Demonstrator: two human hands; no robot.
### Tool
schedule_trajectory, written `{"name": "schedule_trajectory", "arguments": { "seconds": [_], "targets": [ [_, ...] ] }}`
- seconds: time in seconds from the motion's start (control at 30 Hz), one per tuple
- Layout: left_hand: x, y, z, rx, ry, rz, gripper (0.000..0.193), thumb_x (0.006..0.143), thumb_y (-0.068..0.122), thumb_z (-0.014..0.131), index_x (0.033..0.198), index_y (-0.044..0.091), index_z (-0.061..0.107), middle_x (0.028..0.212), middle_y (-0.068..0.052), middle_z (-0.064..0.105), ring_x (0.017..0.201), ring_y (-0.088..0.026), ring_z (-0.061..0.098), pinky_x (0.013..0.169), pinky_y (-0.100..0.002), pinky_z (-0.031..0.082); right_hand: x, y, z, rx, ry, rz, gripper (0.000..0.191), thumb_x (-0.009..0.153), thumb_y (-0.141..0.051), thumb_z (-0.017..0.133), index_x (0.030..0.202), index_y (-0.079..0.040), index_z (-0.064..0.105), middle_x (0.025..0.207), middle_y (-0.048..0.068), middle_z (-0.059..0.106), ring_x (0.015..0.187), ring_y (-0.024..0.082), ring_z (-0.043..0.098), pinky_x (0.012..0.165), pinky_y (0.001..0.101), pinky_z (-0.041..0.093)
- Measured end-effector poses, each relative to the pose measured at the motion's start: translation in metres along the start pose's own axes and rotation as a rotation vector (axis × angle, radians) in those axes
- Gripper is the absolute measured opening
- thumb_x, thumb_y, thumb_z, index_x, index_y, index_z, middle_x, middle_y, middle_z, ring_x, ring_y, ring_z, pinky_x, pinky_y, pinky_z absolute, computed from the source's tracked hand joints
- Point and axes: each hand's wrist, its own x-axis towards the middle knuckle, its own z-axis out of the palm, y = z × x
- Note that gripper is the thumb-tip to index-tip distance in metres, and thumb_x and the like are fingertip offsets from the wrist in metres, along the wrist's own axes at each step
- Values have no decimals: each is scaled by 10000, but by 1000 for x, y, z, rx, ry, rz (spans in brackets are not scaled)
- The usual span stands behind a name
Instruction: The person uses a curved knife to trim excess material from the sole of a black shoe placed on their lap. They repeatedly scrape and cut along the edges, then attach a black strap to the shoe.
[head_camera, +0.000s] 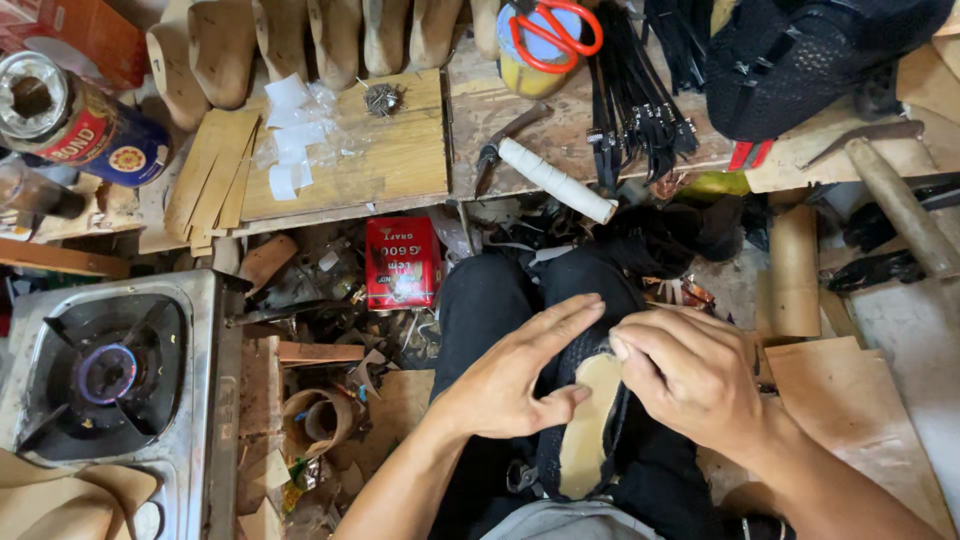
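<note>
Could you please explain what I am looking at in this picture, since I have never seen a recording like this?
There is one picture, taken by a camera on a person's head, looking down at their lap and a cluttered workbench. No machine is involved: the two bare hands are the person's own.

The left hand lies flat and the right hand presses with its fingertips on a black shoe upper stretched over a form, whose pale insole faces up on the lap.

On the bench lie wooden shoe forms, red-handled scissors, black straps, pincers with a white-wrapped handle, a small pile of tacks and a glue can. A lit gas burner stands at the left, and a hammer handle at the right.
</note>
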Motion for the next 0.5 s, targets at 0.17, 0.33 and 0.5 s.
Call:
{"name": "schedule_trajectory", "arguments": {
  "seconds": [0.17,0.33,0.5],
  "targets": [
    [0,3,3,-6,20,-2,825,835,204,781,1561,14,440,1655,-266,374,1524,-395,426,1224,-438,383,-7,4,-12,137,-134,112,266,807,-115,767,1048,-10,725,1015,113,720,875,253,727,764,348,579],
    [1,8,22,-8,129,-154,826,823,284,815,1529,26,471,1566,-250,503,1450,-387,516,1185,-426,431,-13,5,-9,199,-190,229,383,796,-132,782,1162,-26,732,1117,107,718,953,227,736,815,318,577],
    [1,10,30,-7,198,-120,838,788,261,824,1494,-33,480,1518,-275,532,1440,-397,520,1201,-432,400,-19,8,-10,300,-197,260,391,789,-95,790,1165,-1,739,1220,119,742,1076,221,743,920,315,568]
  ]
}}
